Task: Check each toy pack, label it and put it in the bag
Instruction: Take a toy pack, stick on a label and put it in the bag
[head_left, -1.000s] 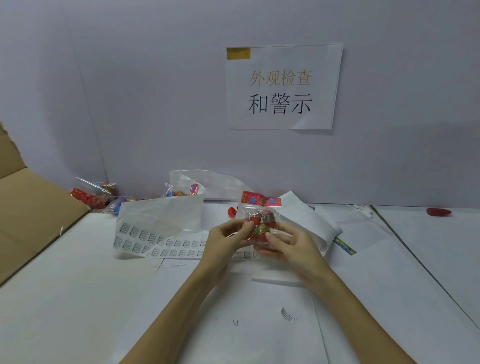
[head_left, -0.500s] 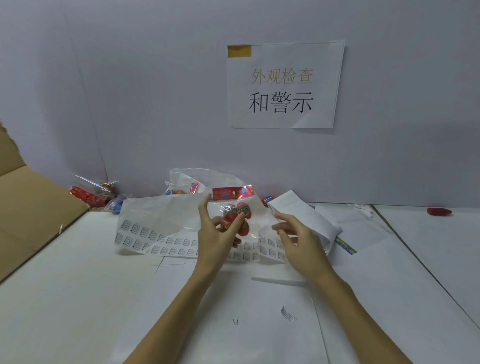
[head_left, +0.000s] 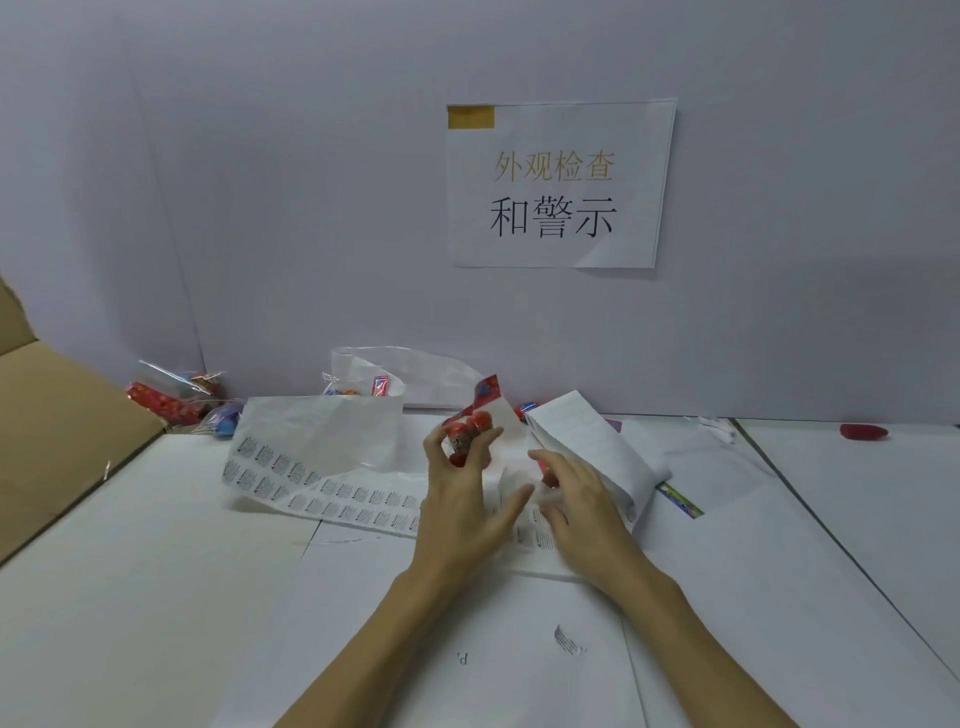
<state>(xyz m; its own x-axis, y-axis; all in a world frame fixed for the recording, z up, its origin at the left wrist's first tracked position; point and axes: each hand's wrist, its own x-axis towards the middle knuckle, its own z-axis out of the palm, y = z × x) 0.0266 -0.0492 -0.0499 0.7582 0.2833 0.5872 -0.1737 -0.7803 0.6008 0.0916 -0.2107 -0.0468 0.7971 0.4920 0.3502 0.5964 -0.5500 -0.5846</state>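
1. So, head view, the only one: your left hand pinches a toy pack in its fingertips, lifted off the table and tilted, red header pointing up and away.
2. Your right hand holds nothing, fingers loosely spread and low over the label sheet, just beside the left. Whether a fingertip already touches a label, can't tell.
3. Label sheet lies across the table middle, rows of small printed labels showing, far edge curled up; part of it runs under both hands.
4. Bag sits at the back against the wall, clear, mouth toward you, a pack or two seemingly inside.
5. More packs piled far left by the cardboard box. Sign on the wall. Folded paper just right of your right hand.
6. Step, as I judge it: the labelling step, with the pack in hand and no label on it that I can make out.
7. Next move likely calls for: peel one label with the right hand, keep the pack steady in the left, press it on a flat bit of film, then reach to the bag. Film is slippery, so keep the pinch firm.
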